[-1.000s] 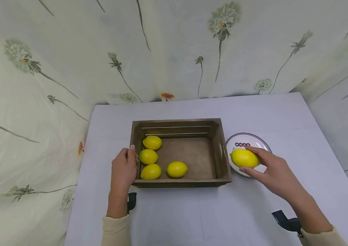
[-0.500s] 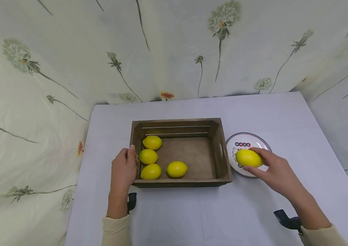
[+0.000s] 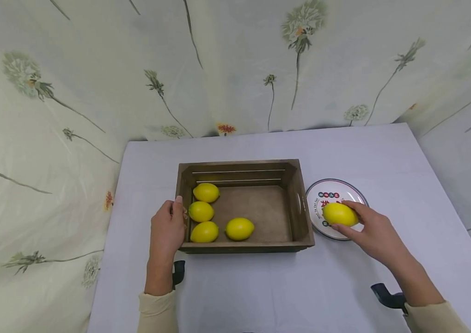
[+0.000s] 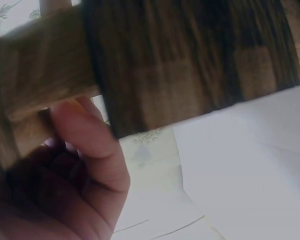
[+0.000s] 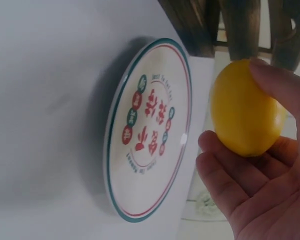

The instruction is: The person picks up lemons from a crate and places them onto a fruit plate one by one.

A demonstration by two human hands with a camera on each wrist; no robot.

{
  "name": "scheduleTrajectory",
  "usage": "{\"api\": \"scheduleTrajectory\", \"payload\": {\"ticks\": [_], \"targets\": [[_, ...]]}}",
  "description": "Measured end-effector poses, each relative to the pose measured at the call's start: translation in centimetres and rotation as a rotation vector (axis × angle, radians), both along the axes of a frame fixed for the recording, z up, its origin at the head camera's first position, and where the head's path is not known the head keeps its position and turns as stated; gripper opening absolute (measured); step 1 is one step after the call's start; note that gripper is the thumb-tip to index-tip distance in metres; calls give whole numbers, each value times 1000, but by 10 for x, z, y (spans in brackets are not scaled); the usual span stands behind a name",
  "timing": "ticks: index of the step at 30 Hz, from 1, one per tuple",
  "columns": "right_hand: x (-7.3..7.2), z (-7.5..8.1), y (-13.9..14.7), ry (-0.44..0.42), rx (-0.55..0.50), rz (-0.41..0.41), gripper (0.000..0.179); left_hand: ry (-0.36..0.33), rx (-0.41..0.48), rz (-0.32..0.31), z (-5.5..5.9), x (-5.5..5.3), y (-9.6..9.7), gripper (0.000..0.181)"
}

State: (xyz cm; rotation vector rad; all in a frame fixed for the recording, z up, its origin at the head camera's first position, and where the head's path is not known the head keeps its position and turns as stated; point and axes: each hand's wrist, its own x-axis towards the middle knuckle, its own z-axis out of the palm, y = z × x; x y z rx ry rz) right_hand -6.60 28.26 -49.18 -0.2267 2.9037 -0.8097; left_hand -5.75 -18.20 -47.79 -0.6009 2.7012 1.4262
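Note:
Between thumb and fingers, my right hand [image 3: 378, 236] pinches a yellow lemon [image 3: 340, 214] above a round white plate [image 3: 349, 189]. The right wrist view shows this lemon [image 5: 247, 110] apart from the plate [image 5: 125, 190], which has red lettering and a green rim. My left hand [image 3: 168, 226] grips the left end of a brown wooden crate [image 3: 243, 248]. Close up in the left wrist view, its fingers curl round a slat of the crate [image 4: 190, 75]. Inside the crate, three lemons line the left side, and another lemon [image 3: 239, 229] lies near the front middle.
A white cloth covers the table [image 3: 235, 291]. Behind it and at both sides hangs a pale curtain [image 3: 235, 69] with a dandelion print. The plate stands close against the crate's right end. Dark camera mounts sit at both wrists.
My right hand has moved a little to the right with the lemon, from the plate's left part to over its middle. The left hand and the crate have stayed in place.

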Motion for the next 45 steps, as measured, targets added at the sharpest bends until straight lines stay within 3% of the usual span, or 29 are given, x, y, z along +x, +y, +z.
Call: {"api": "scheduleTrajectory", "payload": {"ticks": [12, 20, 45], "targets": [[-1, -25, 11, -13, 17, -59, 68, 11, -10, 8, -1, 0, 0, 56], [-1, -39, 16, 34, 31, -98, 69, -2, -2, 6, -2, 0, -1, 58], [-3, -56, 23, -16, 2, -129, 72, 13, 2, 10, -2, 0, 0, 56]]}}
